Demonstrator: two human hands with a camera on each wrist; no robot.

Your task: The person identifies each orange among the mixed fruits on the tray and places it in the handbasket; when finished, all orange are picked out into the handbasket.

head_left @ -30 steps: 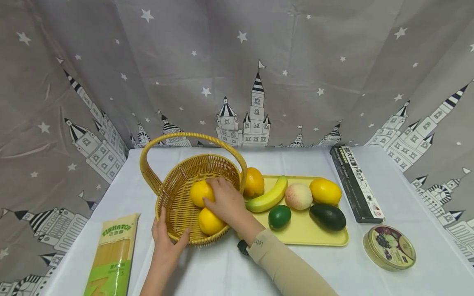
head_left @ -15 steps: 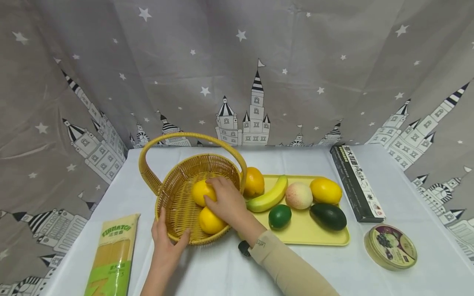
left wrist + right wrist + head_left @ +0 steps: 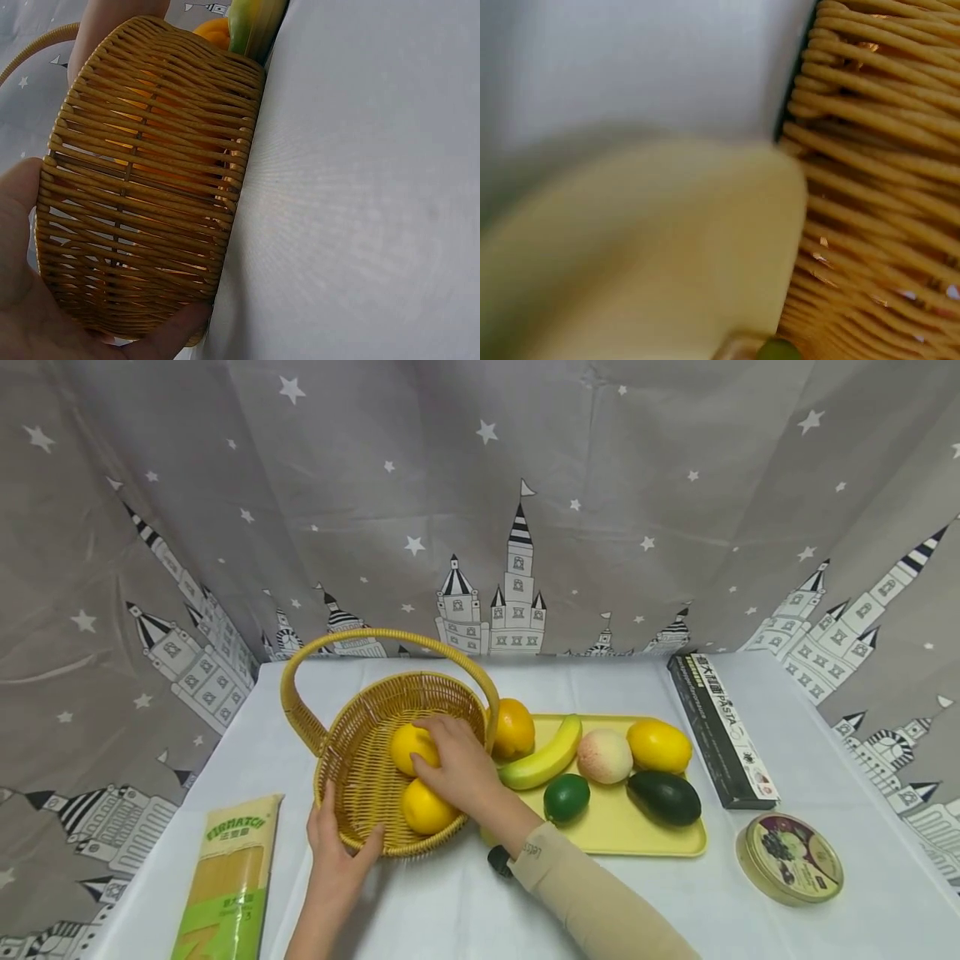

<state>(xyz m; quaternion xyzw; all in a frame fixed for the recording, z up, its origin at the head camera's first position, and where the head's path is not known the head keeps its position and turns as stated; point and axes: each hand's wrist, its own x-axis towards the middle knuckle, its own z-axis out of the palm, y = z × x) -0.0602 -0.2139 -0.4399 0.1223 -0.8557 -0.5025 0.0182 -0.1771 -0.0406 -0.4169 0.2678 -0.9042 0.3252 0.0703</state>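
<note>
My left hand (image 3: 335, 847) grips the near left side of a round wicker basket (image 3: 367, 777), thumb and fingers spread along its wall. In the left wrist view the basket's woven side (image 3: 142, 187) fills much of the picture. My right hand (image 3: 457, 764) reaches inside, its fingers curled over an orange (image 3: 408, 748) and partly covering it. A second orange (image 3: 426, 810) lies under that hand near the basket's front wall. Through the right wrist camera the basket weave (image 3: 885, 150) shows, but the hand is out of sight.
Right of the basket, a yellow tray (image 3: 611, 839) bears a banana (image 3: 543, 758), a peach (image 3: 604, 757), a lemon (image 3: 660, 747), a small green fruit (image 3: 566, 798), an avocado (image 3: 664, 799) and another orange-coloured fruit (image 3: 514, 728). Around stand a pasta box (image 3: 723, 735), a round tin (image 3: 790, 858) and a pasta packet (image 3: 228, 877).
The orange under my right fingers has shifted slightly to the right inside the basket. My left hand and the basket stay nearly where they were.
</note>
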